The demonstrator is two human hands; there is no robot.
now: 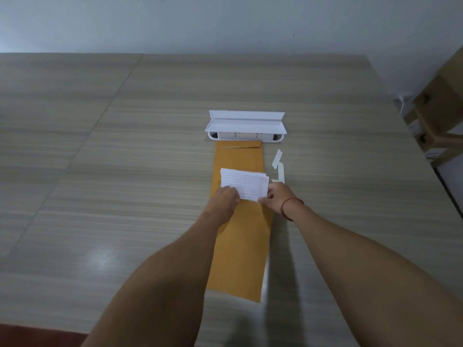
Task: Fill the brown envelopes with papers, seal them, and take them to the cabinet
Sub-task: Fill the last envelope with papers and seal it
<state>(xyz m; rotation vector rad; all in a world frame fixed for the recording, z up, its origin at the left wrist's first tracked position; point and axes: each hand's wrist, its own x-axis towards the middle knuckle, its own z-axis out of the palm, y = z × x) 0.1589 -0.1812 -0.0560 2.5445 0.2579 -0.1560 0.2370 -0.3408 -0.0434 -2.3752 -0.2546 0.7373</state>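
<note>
The fingers (235, 196) of the left hand (225, 196) are pinching the near left corner of a folded bundle of lined papers (244, 184), and the right hand (276, 197) is closing its fingers on the near right corner, so both are gripping the same bundle. A red string bracelet (288, 209) is circling the right wrist. The papers are lying over a brown envelope (238, 246), which is stretching lengthwise along the wood-grain worktop (100, 171) between the forearms. Its flap end is touching a white open box (245, 125) at the far side. Two white paper strips (278, 162) are lying just beside the envelope's right edge.
</note>
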